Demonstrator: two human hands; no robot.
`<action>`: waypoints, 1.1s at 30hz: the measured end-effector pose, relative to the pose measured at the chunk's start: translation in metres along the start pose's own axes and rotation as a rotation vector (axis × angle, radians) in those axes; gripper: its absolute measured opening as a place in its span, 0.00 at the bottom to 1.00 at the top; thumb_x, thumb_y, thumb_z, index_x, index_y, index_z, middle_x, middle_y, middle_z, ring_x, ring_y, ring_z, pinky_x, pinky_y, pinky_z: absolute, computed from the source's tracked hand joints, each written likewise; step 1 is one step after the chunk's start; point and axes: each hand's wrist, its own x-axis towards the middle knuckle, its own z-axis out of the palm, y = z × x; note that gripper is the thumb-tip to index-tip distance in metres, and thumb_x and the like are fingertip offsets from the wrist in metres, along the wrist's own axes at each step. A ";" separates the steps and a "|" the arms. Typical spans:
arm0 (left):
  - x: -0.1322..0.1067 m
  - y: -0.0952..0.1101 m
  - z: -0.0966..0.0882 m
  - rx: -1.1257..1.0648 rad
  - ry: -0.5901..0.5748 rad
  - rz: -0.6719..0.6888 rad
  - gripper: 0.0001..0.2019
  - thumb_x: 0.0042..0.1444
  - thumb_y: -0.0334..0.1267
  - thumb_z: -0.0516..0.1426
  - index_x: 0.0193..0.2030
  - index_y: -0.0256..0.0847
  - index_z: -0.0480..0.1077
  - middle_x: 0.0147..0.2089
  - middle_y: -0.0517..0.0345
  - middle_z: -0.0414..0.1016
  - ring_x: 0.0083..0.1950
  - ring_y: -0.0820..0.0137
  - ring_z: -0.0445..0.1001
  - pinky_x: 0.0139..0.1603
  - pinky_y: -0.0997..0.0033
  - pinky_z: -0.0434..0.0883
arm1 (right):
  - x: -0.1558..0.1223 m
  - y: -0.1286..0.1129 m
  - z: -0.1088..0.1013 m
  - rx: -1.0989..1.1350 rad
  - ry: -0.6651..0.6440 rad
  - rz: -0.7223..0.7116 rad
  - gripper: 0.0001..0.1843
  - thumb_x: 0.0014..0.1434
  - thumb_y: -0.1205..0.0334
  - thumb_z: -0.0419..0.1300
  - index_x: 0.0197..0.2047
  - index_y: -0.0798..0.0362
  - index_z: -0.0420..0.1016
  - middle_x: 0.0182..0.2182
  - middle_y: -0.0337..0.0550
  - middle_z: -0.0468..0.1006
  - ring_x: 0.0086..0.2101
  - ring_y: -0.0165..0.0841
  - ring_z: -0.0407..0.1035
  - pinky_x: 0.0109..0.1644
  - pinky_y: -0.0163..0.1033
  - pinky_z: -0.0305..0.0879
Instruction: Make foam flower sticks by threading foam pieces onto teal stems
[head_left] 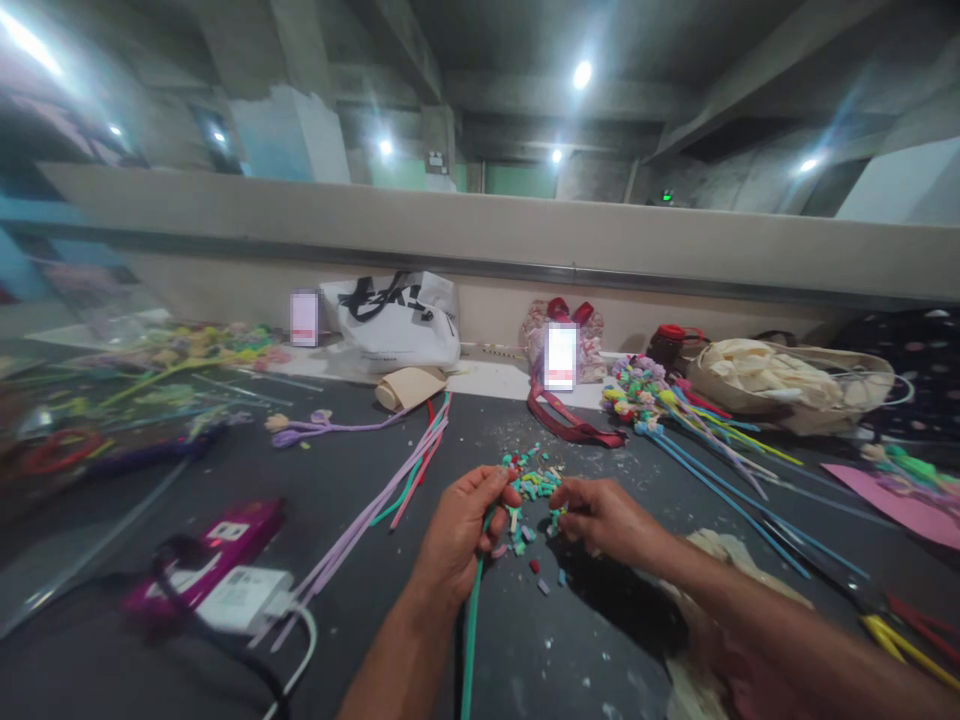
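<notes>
My left hand [463,525] is closed around a green pipe cleaner [472,640], whose long end runs down toward the near edge of the view. The thumb and forefinger are pinched together over its upper end. Just to the right, my right hand [609,522] hovers over the table with its fingers curled into a pinch. Whatever lies between those fingertips is too small or hidden to make out. Between and beyond both hands, a scattered pile of short coloured bits [536,485], mostly green, lies on the dark tabletop [555,660].
Lilac pipe cleaners [375,500] lie left, beside a magenta box [244,535] with a cable. At right are a bunch of pipe-cleaner flowers [641,390], scissors [855,590] and a crumpled pale bag [712,580]. A white bag [401,325] and a phone [560,357] stand behind.
</notes>
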 end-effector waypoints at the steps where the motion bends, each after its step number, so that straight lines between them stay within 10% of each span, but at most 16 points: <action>1: 0.000 0.000 0.000 -0.006 0.003 0.002 0.12 0.42 0.43 0.57 0.31 0.36 0.66 0.21 0.66 0.65 0.12 0.86 0.52 0.09 0.86 0.43 | 0.001 0.000 0.000 0.027 -0.001 0.015 0.10 0.46 0.70 0.52 0.34 0.54 0.68 0.19 0.32 0.67 0.15 0.23 0.59 0.19 0.27 0.55; 18: 0.001 -0.009 0.004 0.028 -0.062 -0.027 0.13 0.42 0.46 0.58 0.27 0.36 0.66 0.19 0.66 0.65 0.12 0.86 0.52 0.11 0.84 0.45 | -0.002 -0.020 -0.007 0.417 -0.009 0.107 0.10 0.49 0.58 0.53 0.33 0.54 0.64 0.26 0.39 0.75 0.22 0.26 0.68 0.18 0.27 0.54; 33: -0.001 -0.001 0.001 0.035 0.007 -0.009 0.14 0.40 0.47 0.58 0.24 0.37 0.66 0.14 0.68 0.61 0.10 0.85 0.50 0.10 0.84 0.48 | 0.005 -0.017 -0.005 -0.233 0.080 -0.110 0.05 0.50 0.70 0.50 0.28 0.54 0.67 0.21 0.35 0.68 0.24 0.27 0.62 0.27 0.30 0.55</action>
